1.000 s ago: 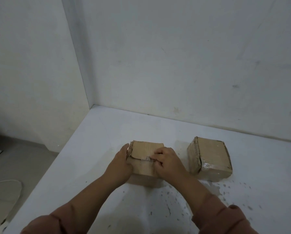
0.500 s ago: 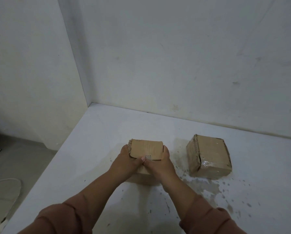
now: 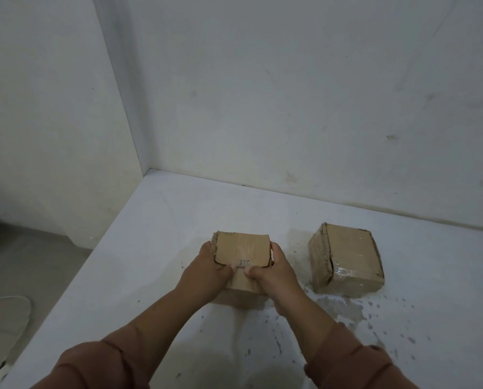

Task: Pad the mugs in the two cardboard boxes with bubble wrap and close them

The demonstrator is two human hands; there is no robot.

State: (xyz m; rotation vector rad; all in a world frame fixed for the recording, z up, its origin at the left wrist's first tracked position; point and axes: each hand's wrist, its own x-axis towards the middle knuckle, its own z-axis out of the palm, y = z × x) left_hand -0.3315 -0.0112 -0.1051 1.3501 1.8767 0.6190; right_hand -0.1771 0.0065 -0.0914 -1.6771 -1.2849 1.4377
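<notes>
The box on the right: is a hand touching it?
No, the right box stands alone, while the left hand and right hand both hold the left box.

Two cardboard boxes sit on one white table (image 3: 156, 248): the left box (image 3: 241, 248) and the right box (image 3: 346, 259). Two hands show, the left hand (image 3: 206, 273) and the right hand (image 3: 276, 273).

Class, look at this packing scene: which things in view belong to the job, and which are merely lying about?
Job: left box, gripped by left hand and right hand; right box, closed.

Lying about: white cable on the floor; grey stains on the table.
</notes>
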